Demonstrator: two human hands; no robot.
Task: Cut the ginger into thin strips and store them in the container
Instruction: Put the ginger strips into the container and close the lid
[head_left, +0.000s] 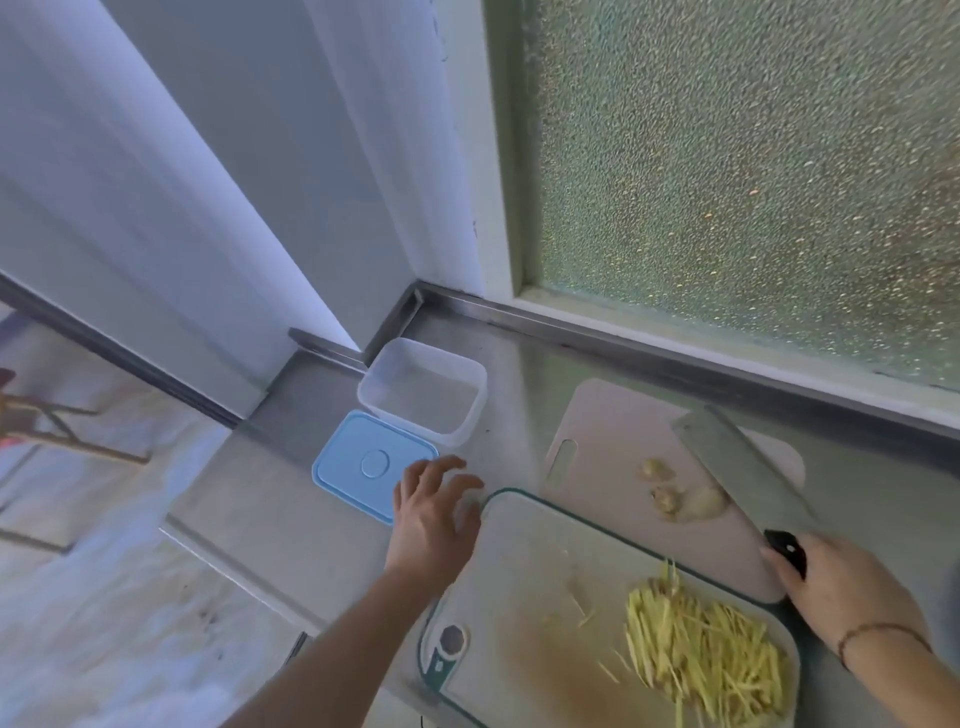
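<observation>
On the far left there is only a smeared blur of pale floor and some wooden legs that I cannot make sense of. Next on the steel bench (311, 519) lies the blue lid (363, 464), and just behind it the clear container (423, 397) stands open with nothing in it that I can see. My left hand (434, 512) is free, fingers spread and holding nothing, hovering between the lid and the corner of the glass cutting board (540, 551). I judge the step is to fetch the container, so I should take it by its near wall, not the lid, and set it touching the board's edge so no strips fall on the bench. The ginger strips (701, 644) sit heaped on the board's right part, with a few strays beside them. Behind, ginger scraps (685, 499) lie on the pale board (613, 431). My right hand (847, 587) grips the black handle of the cleaver (737, 457), blade lifted over that pale board; I should keep it pointed away while I reach. The glass board's near edge is cut off below, and the window shows nothing through its frosting.
</observation>
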